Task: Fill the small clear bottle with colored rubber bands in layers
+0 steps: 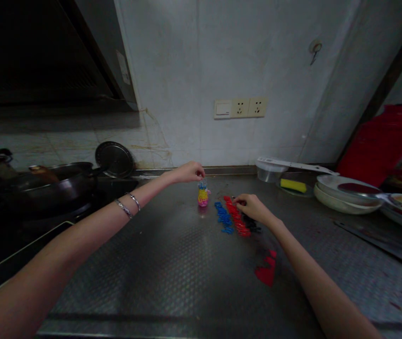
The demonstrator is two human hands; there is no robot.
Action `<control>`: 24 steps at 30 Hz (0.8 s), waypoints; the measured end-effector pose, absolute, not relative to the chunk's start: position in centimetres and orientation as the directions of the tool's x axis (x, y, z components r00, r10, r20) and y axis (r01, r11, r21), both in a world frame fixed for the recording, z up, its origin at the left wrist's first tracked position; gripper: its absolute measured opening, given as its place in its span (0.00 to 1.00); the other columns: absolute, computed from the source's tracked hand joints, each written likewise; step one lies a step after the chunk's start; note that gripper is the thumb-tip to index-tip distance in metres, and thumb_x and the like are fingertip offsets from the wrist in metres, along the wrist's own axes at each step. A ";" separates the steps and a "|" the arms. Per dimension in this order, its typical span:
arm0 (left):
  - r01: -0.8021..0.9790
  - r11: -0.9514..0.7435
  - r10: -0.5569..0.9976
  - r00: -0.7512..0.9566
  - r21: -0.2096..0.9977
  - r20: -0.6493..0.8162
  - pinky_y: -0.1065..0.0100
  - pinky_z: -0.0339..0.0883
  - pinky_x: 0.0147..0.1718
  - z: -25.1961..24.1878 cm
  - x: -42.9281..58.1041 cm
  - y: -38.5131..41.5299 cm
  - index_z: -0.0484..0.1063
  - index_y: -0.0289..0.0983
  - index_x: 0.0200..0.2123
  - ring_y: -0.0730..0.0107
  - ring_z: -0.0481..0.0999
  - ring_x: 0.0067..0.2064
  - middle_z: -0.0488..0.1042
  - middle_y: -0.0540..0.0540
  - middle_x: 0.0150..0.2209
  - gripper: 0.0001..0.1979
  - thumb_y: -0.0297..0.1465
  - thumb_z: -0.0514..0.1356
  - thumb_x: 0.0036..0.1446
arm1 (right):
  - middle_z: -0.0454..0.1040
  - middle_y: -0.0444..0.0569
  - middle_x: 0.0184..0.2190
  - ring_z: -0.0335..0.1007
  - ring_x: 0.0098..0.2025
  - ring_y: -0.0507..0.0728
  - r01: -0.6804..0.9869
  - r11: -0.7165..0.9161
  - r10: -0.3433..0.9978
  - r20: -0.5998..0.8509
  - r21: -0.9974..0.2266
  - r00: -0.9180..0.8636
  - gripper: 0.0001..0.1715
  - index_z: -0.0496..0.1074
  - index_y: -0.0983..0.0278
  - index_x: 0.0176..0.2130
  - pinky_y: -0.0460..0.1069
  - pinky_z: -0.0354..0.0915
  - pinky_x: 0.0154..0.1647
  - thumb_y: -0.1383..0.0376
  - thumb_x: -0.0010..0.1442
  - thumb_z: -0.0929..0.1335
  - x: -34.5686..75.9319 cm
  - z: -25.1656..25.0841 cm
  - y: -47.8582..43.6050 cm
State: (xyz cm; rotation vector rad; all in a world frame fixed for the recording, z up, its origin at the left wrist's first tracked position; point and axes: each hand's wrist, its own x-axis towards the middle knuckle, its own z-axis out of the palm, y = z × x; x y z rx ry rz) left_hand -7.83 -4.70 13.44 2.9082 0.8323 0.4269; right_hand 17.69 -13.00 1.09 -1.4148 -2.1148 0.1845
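Observation:
A small clear bottle point(202, 194) stands upright on the metal counter point(165, 263), filled with pink, yellow and blue layers of little pieces. My left hand point(191, 172) has its fingers closed at the bottle's top. To the right lie rows of small blue pieces point(224, 217), red pieces point(236, 217) and black pieces point(252, 225); their exact kind is too small to tell. My right hand point(252, 207) is over the far end of the red and black rows, fingertips pinched together. Whatever sits between those fingertips cannot be made out. Nearer me lies a red cut-out shape point(267, 270).
A stove with a wok point(59, 181) and a round lid point(114, 159) stands at the left. Along the right are a clear tub point(267, 173), a yellow sponge point(293, 185), stacked bowls point(342, 203), a knife point(381, 245) and a red jug point(373, 146).

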 end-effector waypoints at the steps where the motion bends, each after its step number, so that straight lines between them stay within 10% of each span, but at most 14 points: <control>1: 0.505 -0.846 0.532 0.808 0.170 0.251 0.73 0.58 0.30 13.4 -7.9 -4.8 0.76 0.34 0.29 0.76 0.67 0.28 0.71 0.48 0.26 0.08 0.25 0.57 0.45 | 0.76 0.49 0.31 0.69 0.31 0.53 0.799 0.429 0.881 0.391 -0.421 -0.267 0.14 0.76 0.64 0.33 0.45 0.62 0.33 0.69 0.50 0.63 17.7 1.1 -13.0; 12: 0.527 -0.702 0.685 0.315 0.480 0.657 0.73 0.60 0.30 7.5 -9.4 -7.1 0.72 0.34 0.38 0.75 0.65 0.30 0.70 0.47 0.32 0.12 0.33 0.56 0.51 | 0.75 0.47 0.29 0.68 0.29 0.52 0.782 0.450 0.882 0.351 -0.431 -0.314 0.14 0.76 0.64 0.34 0.45 0.61 0.32 0.68 0.49 0.63 17.5 1.4 -13.2; 24: 0.314 -0.362 0.929 0.047 0.878 0.367 0.71 0.62 0.32 -1.9 -10.6 -7.4 0.71 0.32 0.38 0.72 0.69 0.32 0.72 0.45 0.31 0.15 0.35 0.57 0.49 | 0.73 0.48 0.36 0.67 0.37 0.55 0.753 0.538 0.833 0.103 -0.379 -0.543 0.21 0.73 0.62 0.39 0.46 0.61 0.37 0.58 0.43 0.70 15.3 3.8 -15.8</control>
